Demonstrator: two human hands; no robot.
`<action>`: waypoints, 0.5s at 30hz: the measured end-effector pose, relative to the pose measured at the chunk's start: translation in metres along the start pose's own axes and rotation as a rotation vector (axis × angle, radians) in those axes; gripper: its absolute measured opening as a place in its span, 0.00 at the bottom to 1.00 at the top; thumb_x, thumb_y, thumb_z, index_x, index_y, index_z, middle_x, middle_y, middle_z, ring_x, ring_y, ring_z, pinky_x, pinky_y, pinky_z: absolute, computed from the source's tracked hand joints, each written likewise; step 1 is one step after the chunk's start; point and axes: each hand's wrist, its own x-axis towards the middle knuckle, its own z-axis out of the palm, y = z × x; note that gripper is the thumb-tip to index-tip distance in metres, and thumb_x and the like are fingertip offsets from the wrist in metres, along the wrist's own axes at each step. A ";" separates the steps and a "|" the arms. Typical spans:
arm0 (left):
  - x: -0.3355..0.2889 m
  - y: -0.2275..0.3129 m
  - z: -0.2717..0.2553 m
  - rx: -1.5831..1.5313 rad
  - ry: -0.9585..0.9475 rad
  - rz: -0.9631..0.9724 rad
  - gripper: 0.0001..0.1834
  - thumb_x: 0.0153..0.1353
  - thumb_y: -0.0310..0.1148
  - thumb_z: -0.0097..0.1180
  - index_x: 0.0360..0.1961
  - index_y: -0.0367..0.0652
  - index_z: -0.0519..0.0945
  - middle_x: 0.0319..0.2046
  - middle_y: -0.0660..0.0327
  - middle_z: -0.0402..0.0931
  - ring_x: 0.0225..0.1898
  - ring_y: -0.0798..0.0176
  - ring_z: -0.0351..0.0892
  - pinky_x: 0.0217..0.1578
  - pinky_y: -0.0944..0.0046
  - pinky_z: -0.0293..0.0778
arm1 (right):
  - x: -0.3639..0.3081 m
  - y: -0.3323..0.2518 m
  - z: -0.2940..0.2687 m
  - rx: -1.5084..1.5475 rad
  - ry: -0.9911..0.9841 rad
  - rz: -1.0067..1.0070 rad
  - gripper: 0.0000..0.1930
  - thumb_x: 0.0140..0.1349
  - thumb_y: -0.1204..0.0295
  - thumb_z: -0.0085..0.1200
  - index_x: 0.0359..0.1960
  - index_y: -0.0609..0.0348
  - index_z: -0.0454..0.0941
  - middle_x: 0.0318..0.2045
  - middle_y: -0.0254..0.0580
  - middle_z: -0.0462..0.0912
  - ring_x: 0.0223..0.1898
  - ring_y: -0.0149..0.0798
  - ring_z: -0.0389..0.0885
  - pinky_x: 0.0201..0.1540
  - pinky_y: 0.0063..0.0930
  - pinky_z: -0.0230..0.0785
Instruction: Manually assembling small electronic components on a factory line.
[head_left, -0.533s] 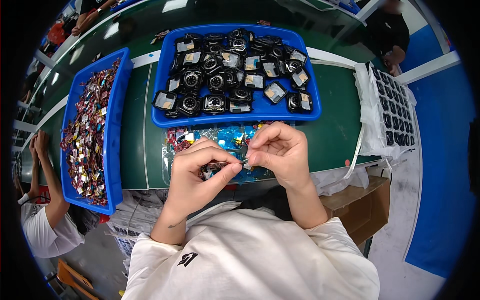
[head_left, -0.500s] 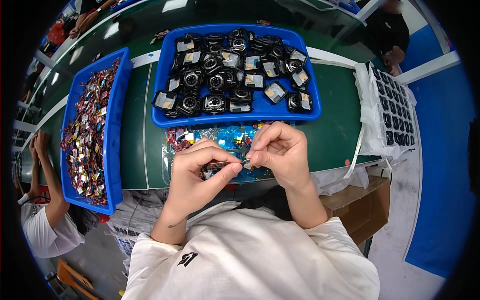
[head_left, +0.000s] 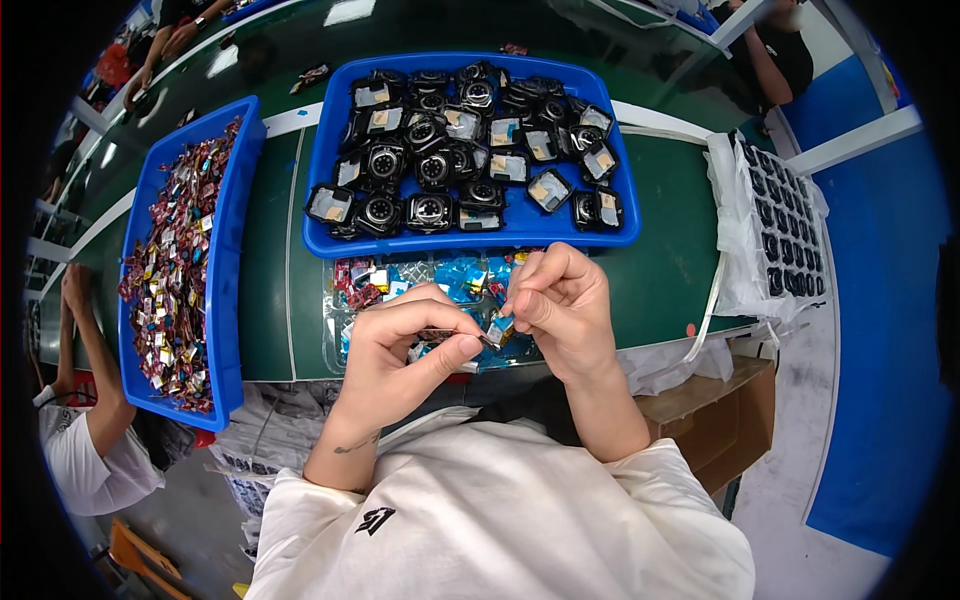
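My left hand [head_left: 400,350] pinches a thin, dark reddish strip-like part between thumb and forefinger. My right hand [head_left: 570,315], thumb and fingers pressed together, grips a small blue-and-silver piece [head_left: 501,327] just beside the strip's tip. Whether the two pieces are joined cannot be made out. Both hands are over a clear plastic tray [head_left: 334,330] holding small red, blue and yellow parts, and they hide much of it. Behind them is a blue bin [head_left: 470,243] heaped with black watch-like cases, some showing round sensor backs and others pale inner faces.
At left, a long blue bin [head_left: 232,270] is full of small reddish flex parts. A white-wrapped tray stack [head_left: 735,240] with rows of black pieces sits right of the green table [head_left: 665,270]. Below it is a cardboard box [head_left: 735,420]. Other people are at the left and far sides.
My right hand has drawn slightly away from the left fingertips, and the blue-and-silver piece now shows between them. My left hand keeps its pinch on the strip.
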 end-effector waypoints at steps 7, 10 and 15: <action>-0.002 0.005 -0.004 -0.041 0.141 -0.038 0.04 0.54 0.20 0.62 0.31 0.32 0.81 0.28 0.60 0.76 0.30 0.72 0.73 0.32 0.74 0.68 | 0.007 -0.004 0.008 -0.920 -0.004 -0.308 0.07 0.50 0.82 0.62 0.32 0.62 0.80 0.27 0.42 0.80 0.29 0.34 0.80 0.30 0.23 0.73; -0.002 0.004 -0.007 -0.033 0.138 -0.030 0.04 0.54 0.20 0.62 0.32 0.32 0.81 0.28 0.60 0.77 0.29 0.72 0.74 0.31 0.74 0.68 | 0.007 -0.017 0.005 -1.146 -0.065 -0.155 0.05 0.52 0.81 0.60 0.31 0.63 0.80 0.36 0.45 0.79 0.30 0.38 0.80 0.31 0.26 0.74; -0.006 0.002 -0.008 -0.042 0.155 0.008 0.04 0.54 0.20 0.62 0.31 0.32 0.81 0.28 0.60 0.76 0.29 0.73 0.73 0.31 0.75 0.68 | 0.027 -0.036 0.002 -1.361 -0.367 -0.380 0.20 0.51 0.84 0.56 0.48 0.58 0.78 0.50 0.46 0.75 0.46 0.44 0.77 0.46 0.33 0.72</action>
